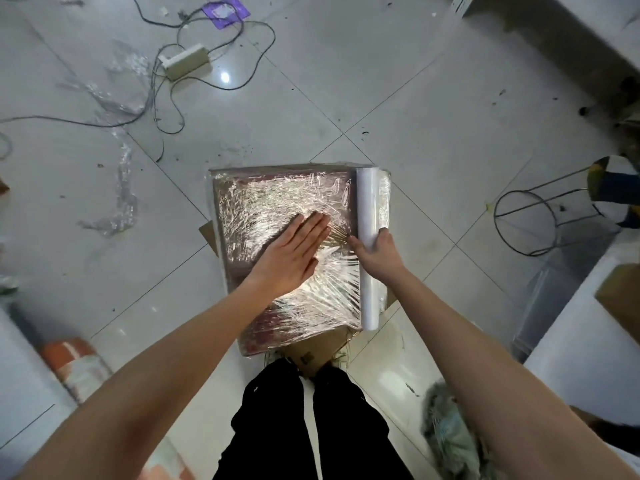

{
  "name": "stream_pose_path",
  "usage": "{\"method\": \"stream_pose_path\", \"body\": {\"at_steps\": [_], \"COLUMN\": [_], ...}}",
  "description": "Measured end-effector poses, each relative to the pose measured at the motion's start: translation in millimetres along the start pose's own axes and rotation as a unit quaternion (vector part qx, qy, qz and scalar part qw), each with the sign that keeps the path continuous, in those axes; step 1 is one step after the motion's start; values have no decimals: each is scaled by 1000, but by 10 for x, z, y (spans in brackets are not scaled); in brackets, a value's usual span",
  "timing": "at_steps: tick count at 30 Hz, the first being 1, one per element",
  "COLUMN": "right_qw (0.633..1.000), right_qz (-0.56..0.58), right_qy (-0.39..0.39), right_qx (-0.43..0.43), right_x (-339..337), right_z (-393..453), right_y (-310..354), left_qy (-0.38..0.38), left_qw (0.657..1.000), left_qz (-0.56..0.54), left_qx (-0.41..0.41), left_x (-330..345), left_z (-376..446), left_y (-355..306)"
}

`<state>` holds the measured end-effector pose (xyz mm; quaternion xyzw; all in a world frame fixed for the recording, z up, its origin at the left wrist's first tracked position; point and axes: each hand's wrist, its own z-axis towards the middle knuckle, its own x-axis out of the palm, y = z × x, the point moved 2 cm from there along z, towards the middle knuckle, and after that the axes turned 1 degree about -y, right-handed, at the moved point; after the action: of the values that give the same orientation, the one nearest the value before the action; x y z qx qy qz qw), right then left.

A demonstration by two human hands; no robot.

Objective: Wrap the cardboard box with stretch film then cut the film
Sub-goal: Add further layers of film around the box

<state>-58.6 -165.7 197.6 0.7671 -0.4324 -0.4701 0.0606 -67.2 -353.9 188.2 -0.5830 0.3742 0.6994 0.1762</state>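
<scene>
A flat cardboard box [239,202] stands in front of my legs, its top covered in shiny, wrinkled stretch film [277,202]. My left hand [291,254] lies flat on the filmed top with straight fingers. Along the box's right edge lies a white roll of stretch film [369,199], lengthwise. My right hand [377,251] grips the roll near its middle, fingers curled round it. Film runs from the roll across the top. A plain cardboard flap [318,351] sticks out at the near edge.
Grey tiled floor all round. Scraps of used film [121,202] and a power strip [183,62] with loose cables lie at the left and far left. A wire stool frame [530,220] stands at the right, white furniture [588,341] beside it.
</scene>
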Motion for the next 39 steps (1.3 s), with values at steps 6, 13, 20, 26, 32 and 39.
{"method": "stream_pose_path", "body": {"at_steps": [6,13,20,26,32,39], "right_qw": [1000,1000,1000,1000,999,999], "right_qz": [-9,-12,-14,-25,-29,-40], "right_qy": [-22,-17,-18,-11,-19,-5], "right_qx": [1,2,3,-4,-16,-30], "right_x": [4,20,23,13,43,48], "right_z": [5,-1,32,23,8,25], "right_y": [47,-13,40,3,-2,-8], "left_qy": [-18,9,-16,6,8,9], "left_qw": [999,999,999,998,995,964], "left_qz": [-13,-33,7,-22,-32,-34], "left_qx": [28,22,34,62,99,264], "left_x": [2,70,9,136,96,424], "left_z": [-38,-112,-135,-312,-357,-728], "left_y": [-189,-239,-319,-500,-558,-879]}}
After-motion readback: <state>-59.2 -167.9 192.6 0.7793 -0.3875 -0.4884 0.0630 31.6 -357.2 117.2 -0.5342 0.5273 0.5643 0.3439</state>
